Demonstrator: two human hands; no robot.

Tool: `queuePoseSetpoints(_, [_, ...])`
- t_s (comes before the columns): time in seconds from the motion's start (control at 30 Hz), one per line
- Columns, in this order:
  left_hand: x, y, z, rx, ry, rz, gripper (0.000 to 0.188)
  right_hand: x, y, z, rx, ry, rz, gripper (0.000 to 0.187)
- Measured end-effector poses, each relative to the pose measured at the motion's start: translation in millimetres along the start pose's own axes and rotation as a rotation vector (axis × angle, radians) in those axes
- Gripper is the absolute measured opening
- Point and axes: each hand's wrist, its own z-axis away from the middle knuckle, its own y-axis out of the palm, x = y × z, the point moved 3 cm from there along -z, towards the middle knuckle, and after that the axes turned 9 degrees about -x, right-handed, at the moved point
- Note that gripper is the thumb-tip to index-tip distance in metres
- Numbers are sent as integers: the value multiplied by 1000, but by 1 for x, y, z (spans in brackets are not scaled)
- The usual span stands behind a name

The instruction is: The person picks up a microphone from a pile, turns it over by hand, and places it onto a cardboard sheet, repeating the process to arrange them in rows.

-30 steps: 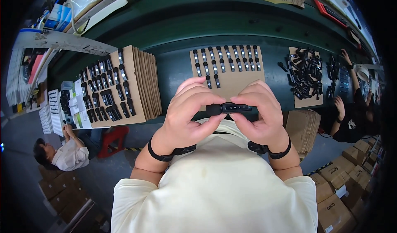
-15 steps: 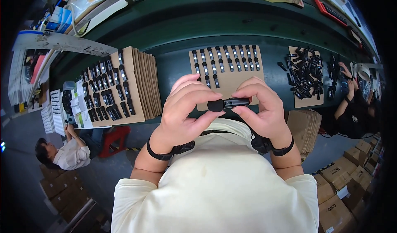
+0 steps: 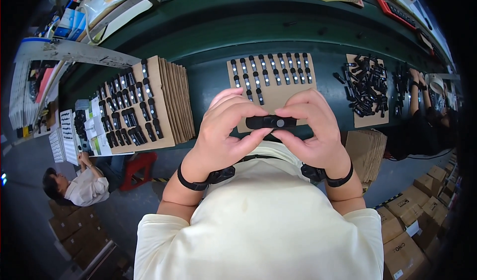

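Note:
Between both hands, level in front of my chest, is a small black clip-on microphone (image 3: 281, 123) with a dark foam tip on its left end and a round grey spot on its upward face. My left hand (image 3: 218, 131) pinches the foam end between thumb and fingers. My right hand (image 3: 316, 127) grips the body from the other side, its fingertips almost touching the left ones. Just beyond my hands lies a cardboard sheet (image 3: 285, 94), partly hidden by them, with rows of similar microphones (image 3: 271, 61) on it.
A stack of cardboard sheets (image 3: 171, 101) at left carries more microphones. To the right, a jumbled heap of them (image 3: 367, 84) lies on cardboard on the green table (image 3: 208, 66). One person (image 3: 89, 183) sits at far left; another (image 3: 430, 126) works at far right. Cartons (image 3: 402, 255) stand lower right.
The microphone has been turned about its length: a side with a port showed before, now the face with the round spot. My right fingers have shifted left along it.

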Motion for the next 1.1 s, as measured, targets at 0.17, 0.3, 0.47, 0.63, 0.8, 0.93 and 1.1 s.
queuePoseSetpoints(0.17, [8,0,-1,43,-8,-89,30,-6,8,1,65,9,131,29])
queuePoseSetpoints(0.3, [25,0,2,-47,-103,-168,32,-47,22,17,83,245,178,23])
queuePoseSetpoints(0.47, [49,-11,18,-66,-203,-195,26,-170,49,85,43,784,212,20])
queuePoseSetpoints(0.63, [70,-15,38,-47,-271,-216,21,-260,83,152,113,933,325,23])
queuePoseSetpoints(0.8, [91,-21,52,-36,-424,-223,17,-269,105,153,212,991,497,24])
queuePoseSetpoints(0.93, [99,-26,60,-32,-433,-249,17,-272,113,146,227,1007,596,25])
queuePoseSetpoints(1.1, [102,-28,63,-18,-471,-252,17,-276,112,141,238,1039,669,26])
